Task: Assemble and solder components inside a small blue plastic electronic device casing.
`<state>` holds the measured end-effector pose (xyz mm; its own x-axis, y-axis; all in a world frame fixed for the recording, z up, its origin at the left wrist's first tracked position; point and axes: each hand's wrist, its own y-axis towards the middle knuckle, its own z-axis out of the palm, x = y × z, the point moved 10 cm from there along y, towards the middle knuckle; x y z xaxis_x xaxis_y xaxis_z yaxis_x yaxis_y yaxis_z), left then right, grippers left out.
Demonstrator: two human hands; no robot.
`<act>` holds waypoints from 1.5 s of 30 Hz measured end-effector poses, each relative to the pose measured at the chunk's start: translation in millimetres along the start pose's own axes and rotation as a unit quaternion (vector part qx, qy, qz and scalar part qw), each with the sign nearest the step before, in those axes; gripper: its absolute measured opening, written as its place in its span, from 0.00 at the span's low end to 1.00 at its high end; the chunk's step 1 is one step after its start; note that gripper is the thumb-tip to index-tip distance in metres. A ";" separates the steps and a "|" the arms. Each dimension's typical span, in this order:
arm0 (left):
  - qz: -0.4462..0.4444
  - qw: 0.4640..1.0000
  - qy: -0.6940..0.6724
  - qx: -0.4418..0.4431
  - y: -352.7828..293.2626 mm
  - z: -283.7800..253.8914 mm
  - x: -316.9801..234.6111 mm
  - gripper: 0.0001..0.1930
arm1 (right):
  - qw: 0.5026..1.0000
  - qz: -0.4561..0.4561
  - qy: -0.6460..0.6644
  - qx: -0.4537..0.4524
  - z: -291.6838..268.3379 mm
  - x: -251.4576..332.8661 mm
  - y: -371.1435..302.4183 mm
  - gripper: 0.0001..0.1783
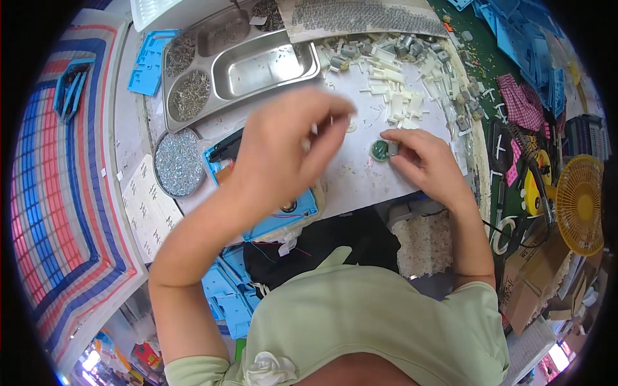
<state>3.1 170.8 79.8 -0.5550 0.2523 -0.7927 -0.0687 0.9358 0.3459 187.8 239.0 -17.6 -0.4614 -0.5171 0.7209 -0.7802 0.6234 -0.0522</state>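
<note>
My left hand is raised over the middle of the bench, blurred by motion. Its fingers curl toward the thumb; a small whitish bit shows among them, too smeared to name. Below it lies a blue plastic casing with wires and a round part. At the right, my right hand rests on the white bench top, thumb and index finger closed round a small grey metal motor. Touching or just beside that motor is a small round pot with green contents. A small white disc lies near my left fingertips.
A steel tray with compartments of screws stands at the back left, a round dish of small metal pins nearer. White plastic parts and motors pile at the back right. A yellow fan stands far right.
</note>
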 end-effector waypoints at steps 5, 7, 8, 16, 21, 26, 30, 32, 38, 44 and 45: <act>-0.159 0.979 -0.109 0.065 -74.3 11.5 9.2 0.07 | 0.997 -0.041 -0.054 0.035 6.3 17.6 16.4 0.23; -0.168 0.975 -0.141 0.038 -94.4 13.3 14.2 0.08 | 0.996 -0.043 -0.070 0.045 8.7 23.7 20.6 0.22; -0.172 0.972 -0.156 0.023 -101.2 14.2 16.4 0.08 | 0.996 -0.028 -0.071 0.048 8.1 23.0 20.6 0.21; -0.273 0.936 -0.214 -0.052 -134.9 21.9 30.7 0.16 | 0.847 0.086 0.518 0.086 59.7 62.4 -9.8 0.26; -0.232 0.953 -0.181 -0.074 -134.9 15.5 29.3 0.19 | 0.783 0.107 0.597 0.141 95.3 73.1 -8.8 0.28; -0.222 0.950 -0.199 -0.088 -138.3 14.0 31.1 0.19 | 0.829 0.109 0.526 0.158 96.1 74.2 -1.3 0.27; -0.242 0.945 -0.214 -0.051 -141.8 17.8 30.9 0.20 | 0.848 0.090 0.506 0.130 94.2 73.9 -2.5 0.28; -0.223 0.944 -0.229 -0.080 -143.6 15.0 31.5 0.20 | 0.924 -0.027 0.372 0.083 80.7 85.7 -0.8 0.30; -0.016 0.996 0.032 -0.087 -134.2 -2.1 3.9 0.18 | 0.934 0.030 0.350 0.069 70.9 79.7 9.4 0.32; -0.010 0.994 -0.005 -0.109 -135.4 -15.5 3.7 0.14 | 0.951 -0.024 0.294 0.093 70.9 100.8 17.0 0.28; -0.032 0.993 -0.026 -0.109 -135.6 -19.5 7.4 0.14 | 0.957 -0.093 0.268 0.054 63.7 110.7 17.1 0.27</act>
<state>-7.9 40.9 36.9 -0.5004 0.2109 -0.8397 -0.2838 0.8763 0.3892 96.5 155.1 17.2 -0.0499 -0.2189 0.9745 -0.8806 0.4700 0.0605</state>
